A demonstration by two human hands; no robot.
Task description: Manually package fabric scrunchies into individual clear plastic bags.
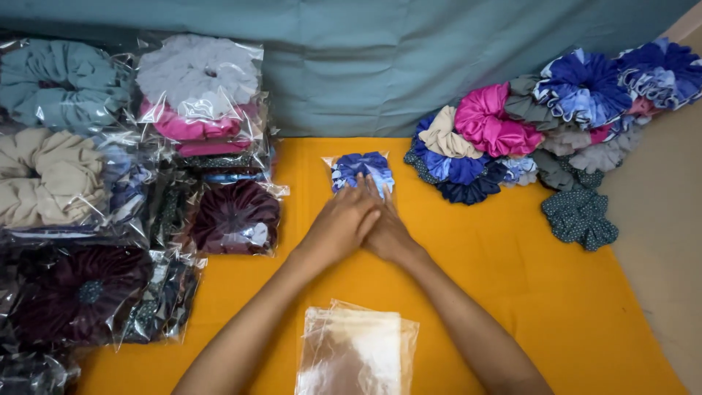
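- left hand: lies flat, palm down, fingers stretched forward and close together; it overlaps the right hand and its fingertips press the near edge of the bagged scrunchie.
- right hand: partly under the left hand, also flat and palm down, fingers reaching to the same near edge; neither hand is curled around anything.
- bagged scrunchie: blue and white, inside a clear bag, lying flat on the orange cloth just beyond both sets of fingertips, near the cloth's far edge.
- orange cloth: covers the work surface under both forearms.
- empty bags: a small stack of clear bags on the cloth, near the onlooker's side, between the two forearms and apart from the hands.
- loose pile: unbagged scrunchies heaped at the far right, in pink, beige, grey, navy and blue-and-white; well apart from the hands.
- dotted scrunchie: dark green with small dots, at the near edge of the loose pile, on the cloth's right border.
- packed stacks: bagged scrunchies piled at the left, overlapping each other, in pale blue, beige, white, pink and dark maroon.
- maroon pack: the bagged scrunchie nearest the left hand, at the inner edge of the packed stacks, not touched.
- teal sheet: hangs or lies behind the cloth, across the back.
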